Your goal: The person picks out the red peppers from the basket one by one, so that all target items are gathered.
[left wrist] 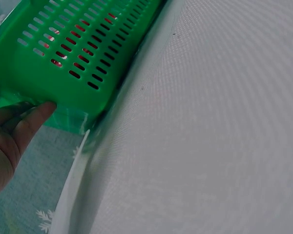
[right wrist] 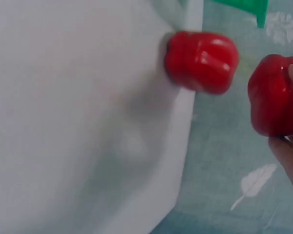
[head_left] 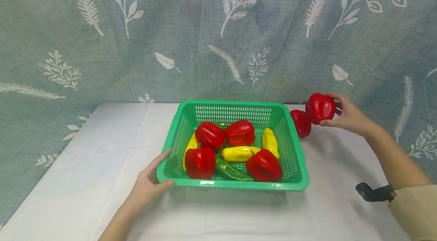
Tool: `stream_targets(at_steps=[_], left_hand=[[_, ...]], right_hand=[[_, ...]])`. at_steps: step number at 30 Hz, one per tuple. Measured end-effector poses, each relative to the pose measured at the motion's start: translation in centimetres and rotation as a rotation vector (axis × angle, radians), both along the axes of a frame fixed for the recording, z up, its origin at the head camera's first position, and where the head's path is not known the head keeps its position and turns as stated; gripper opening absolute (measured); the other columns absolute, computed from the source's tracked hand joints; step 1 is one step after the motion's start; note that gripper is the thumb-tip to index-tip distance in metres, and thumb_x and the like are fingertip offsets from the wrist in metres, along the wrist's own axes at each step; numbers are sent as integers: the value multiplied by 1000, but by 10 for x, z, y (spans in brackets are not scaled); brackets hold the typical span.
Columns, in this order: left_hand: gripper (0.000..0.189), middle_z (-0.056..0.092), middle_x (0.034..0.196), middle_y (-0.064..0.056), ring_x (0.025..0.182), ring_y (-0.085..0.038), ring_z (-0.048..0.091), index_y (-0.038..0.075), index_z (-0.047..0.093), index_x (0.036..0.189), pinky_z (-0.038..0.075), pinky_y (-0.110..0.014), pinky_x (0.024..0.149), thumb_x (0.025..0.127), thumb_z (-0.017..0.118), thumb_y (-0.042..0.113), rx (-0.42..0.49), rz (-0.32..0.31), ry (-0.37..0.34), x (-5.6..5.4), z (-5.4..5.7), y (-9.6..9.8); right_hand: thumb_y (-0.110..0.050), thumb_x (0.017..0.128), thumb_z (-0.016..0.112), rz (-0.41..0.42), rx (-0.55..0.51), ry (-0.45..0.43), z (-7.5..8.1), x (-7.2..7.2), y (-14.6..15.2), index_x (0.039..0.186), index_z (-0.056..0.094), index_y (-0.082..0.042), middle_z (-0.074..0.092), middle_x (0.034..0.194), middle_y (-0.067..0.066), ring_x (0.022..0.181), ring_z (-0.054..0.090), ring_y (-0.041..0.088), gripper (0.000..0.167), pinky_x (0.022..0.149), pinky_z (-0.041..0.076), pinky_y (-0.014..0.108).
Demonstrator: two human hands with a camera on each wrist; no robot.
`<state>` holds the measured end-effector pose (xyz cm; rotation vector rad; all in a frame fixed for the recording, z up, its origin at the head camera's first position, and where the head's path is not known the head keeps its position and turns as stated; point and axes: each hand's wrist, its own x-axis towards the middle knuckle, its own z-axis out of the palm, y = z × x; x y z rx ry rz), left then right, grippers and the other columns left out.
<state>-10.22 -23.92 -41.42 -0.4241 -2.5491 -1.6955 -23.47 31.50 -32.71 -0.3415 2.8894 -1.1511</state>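
Head view: your right hand [head_left: 351,115] is gripping a red pepper [head_left: 320,108] near a second red pepper [head_left: 301,124], right of the green basket [head_left: 246,185], whose near left corner your wide-spread left hand [head_left: 146,184] is touching. A pale patch [head_left: 206,182], possibly glare, is showing on its front rim.

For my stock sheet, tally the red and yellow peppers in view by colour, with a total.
Red peppers: 6 (4 in the basket, 1 on the table, 1 in the right hand)
Yellow peppers: 3 (all in the basket)
Total: 9
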Motion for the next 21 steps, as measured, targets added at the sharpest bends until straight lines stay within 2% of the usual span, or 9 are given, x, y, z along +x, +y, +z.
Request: stream_targets(at_steps=[2,5,6,13,21], left_hand=[[78,35,150,7,133,10,24,23,35,146,26,-4,102,80,70,2,5,-4,4,0,0,0],[78,35,150,6,133,10,24,23,35,146,26,-5,101,80,70,2,7,-3,1,1,1,0],[78,35,150,6,133,10,24,23,35,146,26,-5,101,80,71,2,6,-1,0,1,2,0],[79,35,150,9,132,12,24,23,35,146,26,-5,101,79,71,2,-5,8,5,0,1,-1],[78,36,147,16,130,13,26,21,36,146,27,-5,101,79,71,1,5,5,14,0,0,0]], right_hand=[[-4,67,81,-14,6,-13,-3,0,6,142,20,5,29,139,29,121,35,50,97,81,56,35],[-6,68,82,-41,17,-47,-11,-1,15,143,17,7,27,139,31,121,33,53,99,83,53,55],[-8,68,82,-48,17,-59,-14,-2,18,143,17,7,26,139,32,122,32,54,100,83,53,56],[-15,70,82,-79,4,-180,-31,-8,32,145,10,7,19,143,34,125,26,57,107,86,50,59],[-19,73,80,-94,4,-295,-53,-14,41,146,9,7,16,144,35,126,23,59,105,88,50,56]])
